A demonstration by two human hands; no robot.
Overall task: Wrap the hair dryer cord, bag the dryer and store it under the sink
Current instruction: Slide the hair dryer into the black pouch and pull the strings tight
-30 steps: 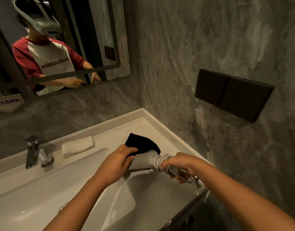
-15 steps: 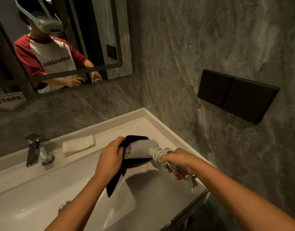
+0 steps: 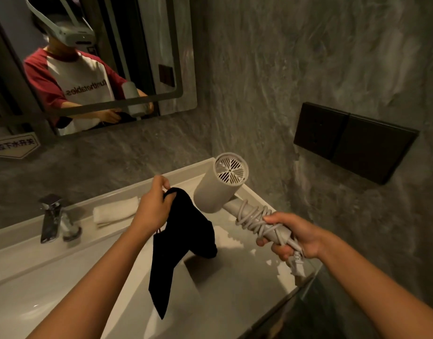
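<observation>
The hair dryer [image 3: 220, 189] is pale grey-white, with a short, stubby barrel and a round rear grille of radial slots turned toward the camera. Its straight handle slants down to the right, and the cord [image 3: 253, 220], the same pale colour, is wound around that handle in several loose, crossing loops. The plug [image 3: 297, 263] sticks out below the butt of the handle.

The right hand [image 3: 293, 237] grips the lower end of the handle, fingers curled round both handle and coils, so the barrel is held up in the air above the back right corner of the white desk [image 3: 247, 285]. The left hand [image 3: 153, 206] pinches the top edge of a black bag [image 3: 183, 241] between thumb and curled fingers. The bag hangs limp over the sink [image 3: 64, 277], just left of the barrel and lower than it; whether cloth and barrel touch cannot be told. The two hands are apart, with the dryer's barrel above and between them.

A faucet [image 3: 51, 216] and a folded white towel [image 3: 115, 212] sit along the rear ledge.
</observation>
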